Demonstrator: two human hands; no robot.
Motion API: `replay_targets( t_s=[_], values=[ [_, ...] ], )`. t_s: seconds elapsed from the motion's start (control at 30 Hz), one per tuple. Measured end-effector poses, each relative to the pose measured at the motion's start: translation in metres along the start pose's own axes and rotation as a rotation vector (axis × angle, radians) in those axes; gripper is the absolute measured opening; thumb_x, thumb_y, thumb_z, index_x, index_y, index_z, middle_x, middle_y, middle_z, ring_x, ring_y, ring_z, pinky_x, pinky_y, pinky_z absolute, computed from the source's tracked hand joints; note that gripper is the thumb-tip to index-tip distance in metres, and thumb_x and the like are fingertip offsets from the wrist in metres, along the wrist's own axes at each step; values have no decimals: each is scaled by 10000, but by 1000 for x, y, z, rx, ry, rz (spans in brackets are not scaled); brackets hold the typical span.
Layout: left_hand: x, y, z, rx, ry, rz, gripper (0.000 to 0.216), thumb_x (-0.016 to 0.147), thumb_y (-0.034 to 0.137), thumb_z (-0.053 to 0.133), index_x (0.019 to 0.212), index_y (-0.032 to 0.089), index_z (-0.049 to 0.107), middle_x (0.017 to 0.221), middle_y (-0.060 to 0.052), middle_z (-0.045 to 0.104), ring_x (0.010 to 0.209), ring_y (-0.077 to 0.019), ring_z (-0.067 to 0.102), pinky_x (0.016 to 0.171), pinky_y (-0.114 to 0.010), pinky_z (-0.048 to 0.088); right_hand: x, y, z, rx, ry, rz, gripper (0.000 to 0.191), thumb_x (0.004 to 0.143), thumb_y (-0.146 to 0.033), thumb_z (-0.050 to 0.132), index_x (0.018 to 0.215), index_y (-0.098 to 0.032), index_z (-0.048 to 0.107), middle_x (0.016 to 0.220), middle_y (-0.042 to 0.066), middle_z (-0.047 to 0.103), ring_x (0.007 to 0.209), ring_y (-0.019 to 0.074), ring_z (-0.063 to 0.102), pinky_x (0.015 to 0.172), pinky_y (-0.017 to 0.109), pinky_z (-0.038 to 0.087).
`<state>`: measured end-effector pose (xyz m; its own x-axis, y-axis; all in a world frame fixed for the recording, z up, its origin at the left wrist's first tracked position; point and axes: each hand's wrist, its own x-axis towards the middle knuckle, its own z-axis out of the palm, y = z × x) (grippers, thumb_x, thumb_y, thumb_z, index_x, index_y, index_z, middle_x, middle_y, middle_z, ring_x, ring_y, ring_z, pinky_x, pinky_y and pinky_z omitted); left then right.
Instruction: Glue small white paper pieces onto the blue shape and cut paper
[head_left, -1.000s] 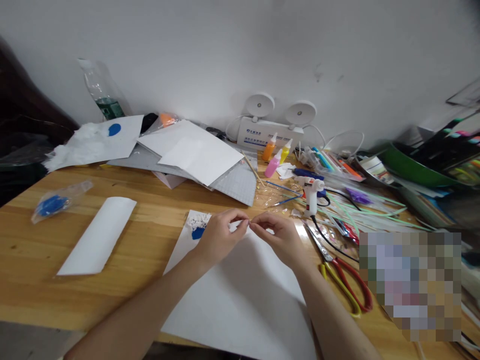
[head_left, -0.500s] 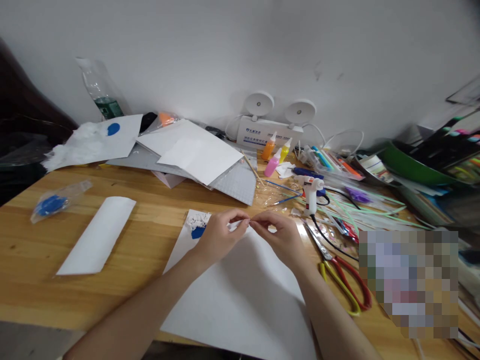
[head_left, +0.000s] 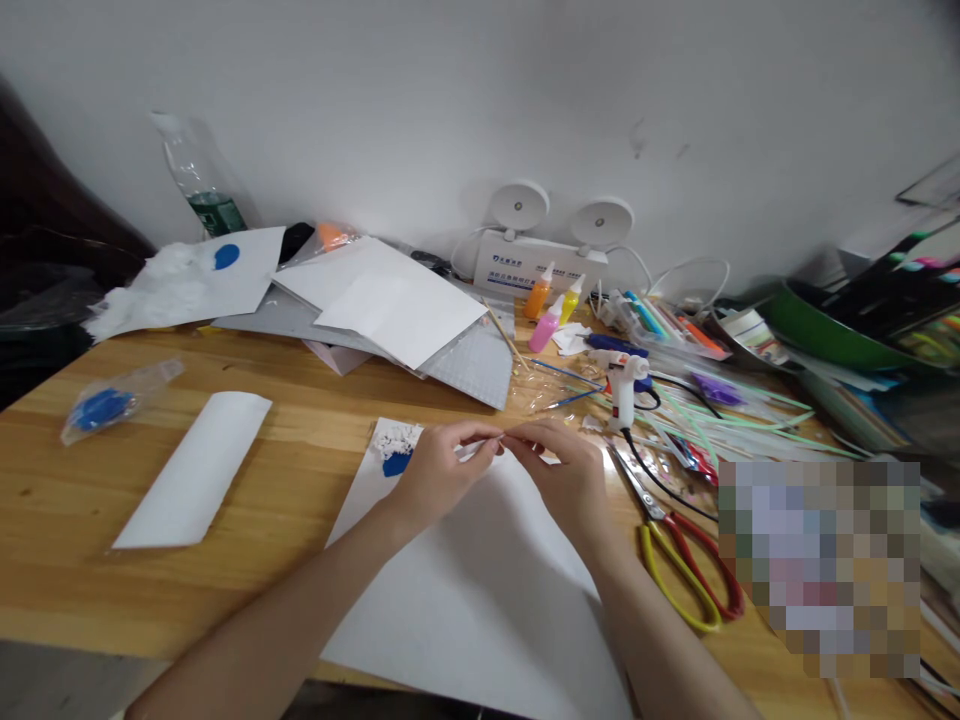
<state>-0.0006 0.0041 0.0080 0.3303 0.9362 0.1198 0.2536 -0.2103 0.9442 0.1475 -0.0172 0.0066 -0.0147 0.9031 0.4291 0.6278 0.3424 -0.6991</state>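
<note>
While your left hand [head_left: 439,475] holds its place over the sheet, your right hand [head_left: 566,470] has just shifted a touch: its index finger lies straighter now, and the thumb sits back from the tip. It's a tiny adjustment, so read this as fine fingertip work in progress. Your fingertips meet out front, and a pale speck may show between them; whether either grip is clamped on anything, you can't tell from here.

Below you, the large white sheet [head_left: 465,620] lies on the counter [head_left: 67,540], unmoved, with white shreds [head_left: 397,438] beside a blue patch [head_left: 395,464] at its far left corner, your left hand partly covering that patch. Watch your right: the scissors [head_left: 679,560] lie just beside your forearm, the glue gun [head_left: 624,385] beyond, its cord trailing near. Off left, a curled paper [head_left: 196,472] and bagged blue stuff [head_left: 105,408] stay well apart.
</note>
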Motion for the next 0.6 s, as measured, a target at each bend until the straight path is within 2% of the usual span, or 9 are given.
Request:
replay_targets(
  t_s=[0.37,0.6],
  values=[
    [1,-3,2,-10,26,26,178,755,229,493,866,181,623,824,-20,665,765,-137,602,711,-246,466,-3,3,8,-4,148,-142,83,739,-123,568,736,-185,624,705,30,625,645,130,548,584,254,453],
    [1,-5,2,6,68,7,158,753,267,503,820,171,609,793,-17,649,764,-135,596,722,-244,457,-1,1,6,36,39,-61,76,754,-135,541,699,-183,563,658,3,568,582,108,492,533,233,406]
  ],
)
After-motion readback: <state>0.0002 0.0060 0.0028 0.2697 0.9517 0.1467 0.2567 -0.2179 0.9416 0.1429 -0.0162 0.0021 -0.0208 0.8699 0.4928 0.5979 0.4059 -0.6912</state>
